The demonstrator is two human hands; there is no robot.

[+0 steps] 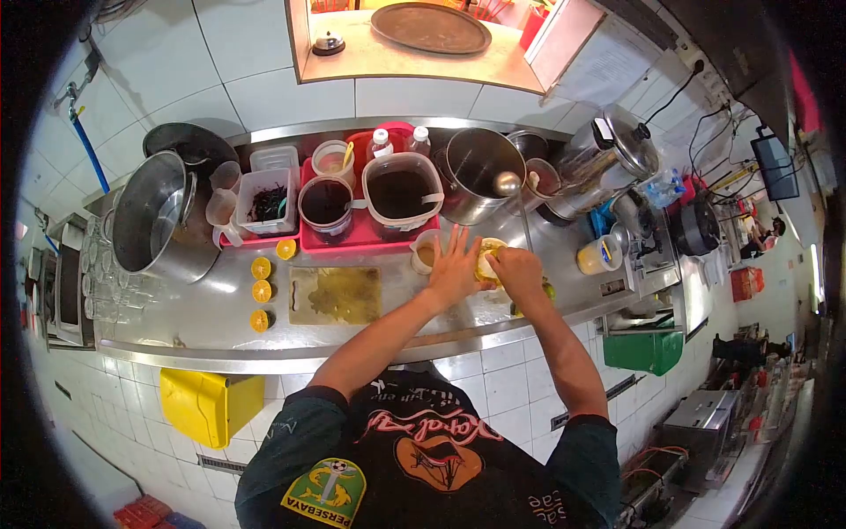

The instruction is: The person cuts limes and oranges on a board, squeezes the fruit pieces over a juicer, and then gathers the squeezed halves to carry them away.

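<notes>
My left hand (453, 269) is spread flat-fingered beside a round yellow-and-white piece (490, 250) that looks like a citrus juicer, its thumb side against or close to it. My right hand (518, 269) is closed like a fist over the right side of that piece; what lies inside the fingers is hidden. Just left of my left hand stands a small clear cup (425, 254) with brownish liquid, partly covered by the fingers. Green peel (548, 290) shows by my right wrist. Several cut orange halves (262, 291) lie face up left of a wet cutting board (335, 296).
Behind my hands, a pink tray (379, 243) bears tubs of dark liquid (397, 194). A tall steel pot (480, 176) with a ladle stands right of it. Large pots (154, 216) and glasses (110, 286) occupy the left. A yellow tub (599, 255) sits at right.
</notes>
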